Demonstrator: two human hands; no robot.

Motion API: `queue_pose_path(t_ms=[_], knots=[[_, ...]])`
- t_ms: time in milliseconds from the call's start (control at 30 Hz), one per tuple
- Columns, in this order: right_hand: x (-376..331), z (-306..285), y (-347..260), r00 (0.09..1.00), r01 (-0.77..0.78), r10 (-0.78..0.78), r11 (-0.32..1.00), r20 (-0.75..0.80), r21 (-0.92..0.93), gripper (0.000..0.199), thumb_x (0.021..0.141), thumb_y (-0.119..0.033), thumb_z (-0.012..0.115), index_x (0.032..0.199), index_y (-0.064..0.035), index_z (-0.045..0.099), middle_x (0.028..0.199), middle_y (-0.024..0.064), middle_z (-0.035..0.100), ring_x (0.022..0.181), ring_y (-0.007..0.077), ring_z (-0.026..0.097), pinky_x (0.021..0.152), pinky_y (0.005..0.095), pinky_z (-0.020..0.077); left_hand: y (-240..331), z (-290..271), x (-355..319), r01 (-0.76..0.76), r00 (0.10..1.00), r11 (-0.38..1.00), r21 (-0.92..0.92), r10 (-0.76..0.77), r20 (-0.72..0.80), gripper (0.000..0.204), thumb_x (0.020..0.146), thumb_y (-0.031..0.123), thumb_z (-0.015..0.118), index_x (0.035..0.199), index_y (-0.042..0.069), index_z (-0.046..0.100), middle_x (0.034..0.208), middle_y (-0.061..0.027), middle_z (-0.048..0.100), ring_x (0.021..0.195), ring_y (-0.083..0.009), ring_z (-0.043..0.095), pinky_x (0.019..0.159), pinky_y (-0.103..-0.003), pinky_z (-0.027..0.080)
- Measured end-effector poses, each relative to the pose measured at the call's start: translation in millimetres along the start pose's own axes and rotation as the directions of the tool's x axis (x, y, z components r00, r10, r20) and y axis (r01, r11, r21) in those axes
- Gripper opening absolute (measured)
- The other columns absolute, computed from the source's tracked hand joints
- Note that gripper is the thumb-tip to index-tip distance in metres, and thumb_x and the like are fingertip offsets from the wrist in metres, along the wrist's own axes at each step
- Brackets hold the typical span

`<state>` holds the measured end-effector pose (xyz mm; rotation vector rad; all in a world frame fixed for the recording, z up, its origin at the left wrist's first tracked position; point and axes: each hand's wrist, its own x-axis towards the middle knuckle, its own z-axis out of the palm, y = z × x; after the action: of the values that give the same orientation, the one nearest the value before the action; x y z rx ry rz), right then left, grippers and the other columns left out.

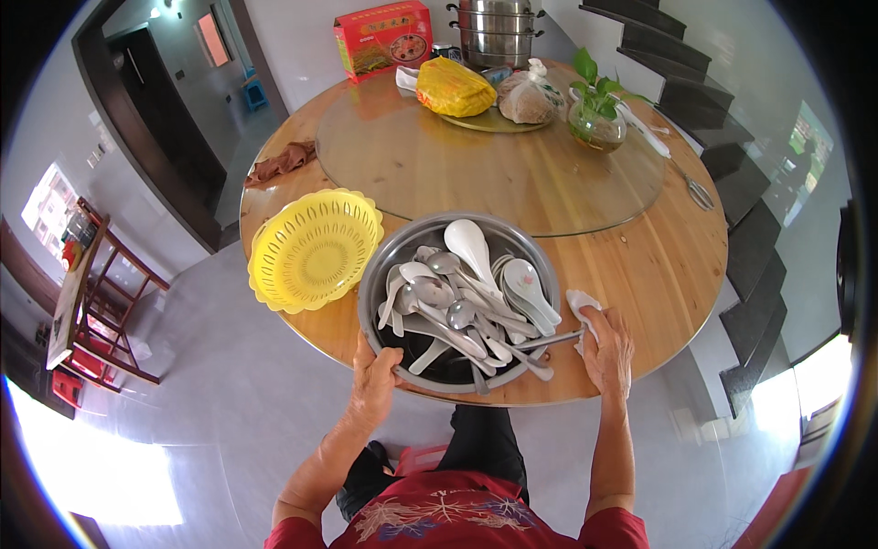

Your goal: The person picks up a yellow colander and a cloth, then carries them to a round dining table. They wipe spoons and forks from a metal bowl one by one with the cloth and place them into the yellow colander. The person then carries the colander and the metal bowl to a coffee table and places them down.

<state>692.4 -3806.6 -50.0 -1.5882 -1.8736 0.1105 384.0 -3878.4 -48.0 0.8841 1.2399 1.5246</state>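
A round metal basin (384, 270) sits at the near edge of a round wooden table (677, 265). It is full of several metal and white ceramic spoons (471, 293). My left hand (377, 377) grips the basin's near rim. My right hand (606, 352) lies on the table just right of the basin, holding a crumpled white cloth (580, 303) and the handle of a metal spoon (549, 339) that sticks out over the rim. An empty yellow plastic colander (314, 248) stands left of the basin, touching it.
A glass turntable (476, 165) covers the table's middle. At the far side stand a red box (384, 38), stacked steel pots (497, 32), a yellow bag (454, 88), a clear bag, a plant in a glass bowl (596, 123). A brown rag (283, 161) lies left. Dark stairs (750, 238) rise on the right.
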Motion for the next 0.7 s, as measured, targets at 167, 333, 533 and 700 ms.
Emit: queue_pose_path(t_ms=[167, 333, 533, 700], knots=[[2.2, 3.8, 5.3, 0.992, -0.117, 0.128, 0.949, -0.018, 0.294, 0.026, 0.076, -0.001, 0.050, 0.099, -0.0071, 0.061, 0.088, 0.0124, 0.057, 0.082, 0.0299, 0.055, 0.075, 0.0362, 0.0434, -5.1, -9.2, 18.8, -0.081, 0.996, 0.977, 0.197, 0.071, 0.059, 0.036, 0.078, 0.006, 0.046, 0.114, 0.007, 0.044, 0.078, -0.0013, 0.046, 0.063, -0.0079, 0.045, 0.053, -0.023, 0.043], [1.9, 0.8, 10.4, 0.991, -0.060, 0.109, 0.882, -0.078, 0.467, 0.026, 0.079, 0.001, 0.043, 0.099, -0.0014, 0.059, 0.086, 0.0122, 0.058, 0.078, 0.0237, 0.057, 0.072, 0.0310, 0.0442, -23.3, 4.8, 54.8, 0.044, 0.998, 0.996, -0.079, -0.040, 0.059, 0.028, 0.077, 0.008, 0.052, 0.105, 0.006, 0.050, 0.075, 0.0031, 0.048, 0.065, -0.0059, 0.043, 0.058, -0.020, 0.035], [-5.3, 9.4, 26.5, 0.958, -0.189, 0.279, 0.781, -0.062, 0.595, 0.021, 0.086, -0.005, 0.044, 0.102, 0.0003, 0.056, 0.087, 0.0072, 0.057, 0.081, 0.0155, 0.053, 0.076, 0.0278, 0.0420, -27.8, 33.5, 65.6, -0.007, 0.989, 0.936, 0.351, -0.046, 0.142, 0.024, 0.081, 0.016, 0.047, 0.099, 0.000, 0.051, 0.082, -0.0084, 0.052, 0.073, -0.0173, 0.047, 0.069, -0.029, 0.040], [-11.5, 11.5, 33.8, 0.937, -0.147, 0.314, 0.754, -0.155, 0.640, 0.022, 0.090, -0.013, 0.043, 0.103, 0.0003, 0.055, 0.087, 0.0072, 0.057, 0.080, 0.0155, 0.053, 0.075, 0.0293, 0.0429, -21.2, 56.1, 67.4, 0.018, 0.983, 0.949, 0.315, -0.074, 0.166, 0.027, 0.082, 0.016, 0.046, 0.103, 0.000, 0.052, 0.085, -0.0074, 0.054, 0.077, -0.0164, 0.049, 0.073, -0.028, 0.040]])
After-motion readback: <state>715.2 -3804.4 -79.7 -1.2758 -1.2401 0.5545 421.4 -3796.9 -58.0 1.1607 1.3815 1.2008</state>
